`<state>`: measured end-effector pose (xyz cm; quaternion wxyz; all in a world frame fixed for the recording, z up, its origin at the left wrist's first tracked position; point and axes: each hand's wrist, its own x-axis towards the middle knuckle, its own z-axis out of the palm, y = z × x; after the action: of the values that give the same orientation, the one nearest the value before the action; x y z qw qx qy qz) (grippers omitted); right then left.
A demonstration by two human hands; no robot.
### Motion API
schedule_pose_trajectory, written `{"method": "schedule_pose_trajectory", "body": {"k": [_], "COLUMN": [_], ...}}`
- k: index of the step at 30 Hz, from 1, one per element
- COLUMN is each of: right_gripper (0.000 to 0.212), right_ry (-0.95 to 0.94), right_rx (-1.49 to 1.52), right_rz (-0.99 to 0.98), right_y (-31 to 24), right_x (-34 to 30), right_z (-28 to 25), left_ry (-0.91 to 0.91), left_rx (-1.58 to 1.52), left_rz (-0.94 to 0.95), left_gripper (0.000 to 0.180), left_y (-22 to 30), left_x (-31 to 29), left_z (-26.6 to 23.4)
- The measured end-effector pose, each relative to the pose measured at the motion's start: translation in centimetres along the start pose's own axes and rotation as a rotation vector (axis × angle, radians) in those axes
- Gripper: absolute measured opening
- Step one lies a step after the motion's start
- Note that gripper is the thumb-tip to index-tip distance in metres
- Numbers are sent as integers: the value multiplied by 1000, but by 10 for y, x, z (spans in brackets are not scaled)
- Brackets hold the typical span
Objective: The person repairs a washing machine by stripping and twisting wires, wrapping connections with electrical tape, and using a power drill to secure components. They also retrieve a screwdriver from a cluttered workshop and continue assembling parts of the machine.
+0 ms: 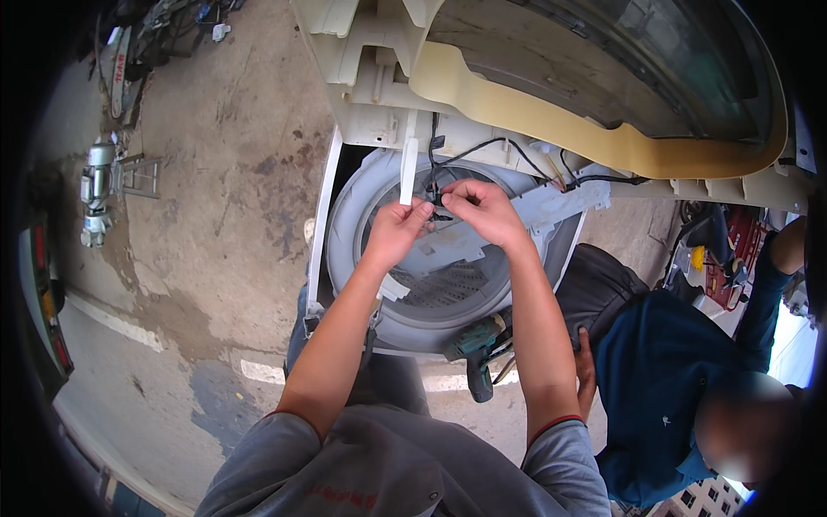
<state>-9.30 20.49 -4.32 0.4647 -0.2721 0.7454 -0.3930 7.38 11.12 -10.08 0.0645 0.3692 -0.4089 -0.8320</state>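
My left hand (400, 233) and my right hand (484, 212) meet over the opened washing machine. Fingertips of both hands pinch a small black wire connector (436, 199), partly covered by the fingers. A black cable (433, 146) runs from it up to the raised cream top cover (370, 121). Just above my left hand a white strip (409, 168) hangs from that cover. Below my hands lies the grey round tub (345, 228), with a flat grey metal plate (551, 211) slanting across it.
A teal and black cordless drill (469, 342) rests at the tub's near rim. At right a person in a dark blue top (663, 379) sits close by, one hand near my right forearm. A yellowish-rimmed lid (551, 112) rises at the far side. Silver metal parts (99, 185) lie on the left ground.
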Motion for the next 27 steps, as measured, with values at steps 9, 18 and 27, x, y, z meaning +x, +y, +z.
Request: {"method": "schedule_pose_trajectory", "body": {"k": [9,18,27], "right_gripper": [27,39,37], "right_ry": [6,27,2], "right_rx": [-22,-164,-162], "right_rz": [-41,-8,-19], "right_y": [2,0,-2], "right_x": [1,3,6], "right_z": [1,7,4], "left_ry": [-30,-17,-108], "left_rx": [276,-268,-348], "left_rz": [107,-170,-261], "left_gripper": [12,16,12], "left_y": [12,15,25], "left_x": [0,1,4], "left_z": [-5,-2,-14]}}
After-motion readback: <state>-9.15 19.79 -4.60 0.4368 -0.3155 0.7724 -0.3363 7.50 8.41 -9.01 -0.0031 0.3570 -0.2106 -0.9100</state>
